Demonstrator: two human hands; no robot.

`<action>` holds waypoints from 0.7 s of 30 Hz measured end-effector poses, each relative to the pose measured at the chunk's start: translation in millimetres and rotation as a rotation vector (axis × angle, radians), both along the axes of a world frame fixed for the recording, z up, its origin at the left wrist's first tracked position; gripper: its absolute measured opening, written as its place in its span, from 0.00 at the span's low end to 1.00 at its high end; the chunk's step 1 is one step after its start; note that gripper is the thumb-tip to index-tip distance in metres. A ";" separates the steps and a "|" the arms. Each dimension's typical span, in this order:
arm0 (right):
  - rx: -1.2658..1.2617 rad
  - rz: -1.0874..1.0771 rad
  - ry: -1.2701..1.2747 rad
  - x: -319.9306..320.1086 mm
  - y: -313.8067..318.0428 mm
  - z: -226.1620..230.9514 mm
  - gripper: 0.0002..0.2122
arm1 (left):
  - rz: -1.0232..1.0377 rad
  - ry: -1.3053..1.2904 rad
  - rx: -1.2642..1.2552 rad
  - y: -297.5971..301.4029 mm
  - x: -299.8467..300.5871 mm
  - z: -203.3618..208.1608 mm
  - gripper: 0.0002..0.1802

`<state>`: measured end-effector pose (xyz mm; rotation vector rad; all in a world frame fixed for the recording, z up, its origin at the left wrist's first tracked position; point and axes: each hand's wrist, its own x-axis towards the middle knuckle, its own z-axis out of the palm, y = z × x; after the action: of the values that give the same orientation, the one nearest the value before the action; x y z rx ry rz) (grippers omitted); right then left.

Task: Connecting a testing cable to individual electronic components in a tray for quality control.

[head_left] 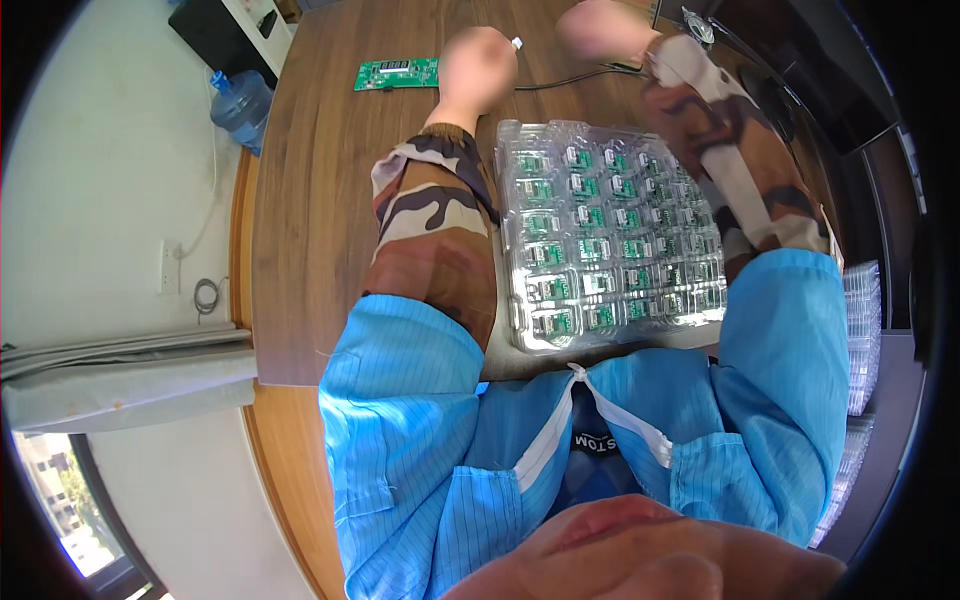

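Left hand point(478, 70): one, above the right end of the board. Grip cannot be told; blur covers the fingers.
Green circuit board point(397, 75), with display: one, flat, extending leftward from the left hand, its right end hidden there.
White connector point(517, 43): one, small, just right of the left hand; whether it is held is unclear.
Black cable point(560, 82): one, running from beside the left hand toward the right.
Right hand point(605, 30): one, right of the left hand and apart from it. Grip likewise not legible.
Clear tray point(540, 130): one, nearer the body than both hands, between the forearms; small green boards point(622, 187) in its pockets, right edge partly behind the right sleeve.
Stacked clear trays point(862, 330): well apart from the grip, beyond the right elbow.
Water jug point(243, 105): blue, well left of the left hand, off the table point(310, 250).
Step, as judged: work at the circuit board and its lead. Next move, as judged: calls for a steady board and careful alignment of the connector.
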<state>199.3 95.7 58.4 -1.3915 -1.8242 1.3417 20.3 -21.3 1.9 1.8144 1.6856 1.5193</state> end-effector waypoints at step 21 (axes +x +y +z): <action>0.811 1.004 -0.212 9.4 -229.1 49.3 0.04 | 0.069 0.308 -0.325 16.3 -12.9 -9.8 0.13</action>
<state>208.7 -133.4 107.7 -0.1499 -2.9032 0.5930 7.4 -5.0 -7.9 1.8970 2.0118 0.9485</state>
